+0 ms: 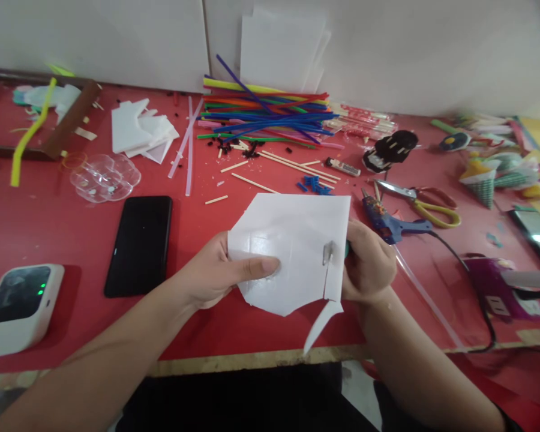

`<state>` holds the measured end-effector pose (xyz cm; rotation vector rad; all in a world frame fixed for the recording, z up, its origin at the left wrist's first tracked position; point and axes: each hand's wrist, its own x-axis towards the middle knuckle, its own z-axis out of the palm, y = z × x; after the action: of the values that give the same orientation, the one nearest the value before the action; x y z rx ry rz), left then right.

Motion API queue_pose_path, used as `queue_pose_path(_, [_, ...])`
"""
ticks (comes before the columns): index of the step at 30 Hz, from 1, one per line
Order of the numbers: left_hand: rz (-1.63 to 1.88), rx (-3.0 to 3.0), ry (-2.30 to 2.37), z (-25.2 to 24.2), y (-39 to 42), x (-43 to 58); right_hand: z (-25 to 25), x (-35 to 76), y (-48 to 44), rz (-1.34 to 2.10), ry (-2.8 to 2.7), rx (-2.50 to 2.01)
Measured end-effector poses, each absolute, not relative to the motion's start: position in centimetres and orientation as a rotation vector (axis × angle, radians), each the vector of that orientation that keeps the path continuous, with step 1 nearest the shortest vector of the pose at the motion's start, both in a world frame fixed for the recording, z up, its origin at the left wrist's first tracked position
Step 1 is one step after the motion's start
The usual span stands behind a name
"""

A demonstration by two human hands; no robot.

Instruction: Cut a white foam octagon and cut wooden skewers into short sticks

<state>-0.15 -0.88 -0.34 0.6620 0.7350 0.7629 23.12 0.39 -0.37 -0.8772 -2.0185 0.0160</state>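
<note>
your left hand (219, 270) pinched the card (297, 225); your right hand (371, 261) gripped a cutter (328, 252), apparently mid-slit. that called for steadiness.

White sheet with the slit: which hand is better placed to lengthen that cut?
Probably the right hand: it is nearest the metal blade showing through the white sheet at the top of the slit. The left hand holds the other side.

— Can I see the green handle (347, 248) in the right hand (372, 264)?
— Only little; the white board (297, 231) hides most.
— And the wooden tray (59, 135)?
— Left edge cuts it. I cannot read the lettering on the small tube (344, 167).
</note>
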Motion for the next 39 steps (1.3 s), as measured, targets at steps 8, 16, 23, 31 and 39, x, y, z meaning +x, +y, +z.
queue_pose_path(8, [0.78,0.638,0.712,-0.4,-0.9,-0.4,-0.5,23.2,0.5,0.07,-2.005,-0.888])
queue_pose_path(16, [0.943,0.537,0.819,-0.2,-0.5,0.3,-0.7,23.0,1.0,0.128,-2.086,-0.823])
queue_pose_path(23, [0.976,0.476,0.919,0.0,-0.3,0.2,-0.8,22.8,1.0,0.141,-2.1,-0.806])
queue_pose_path(31, [1.175,0.498,1.0,0.6,0.4,-0.6,-0.9,23.2,1.0,0.27,-2.106,-0.893])
queue_pose_path(39, [1.457,0.488,1.113,-0.5,0.8,-0.4,-0.5,23.3,1.1,0.264,-2.042,-0.739])
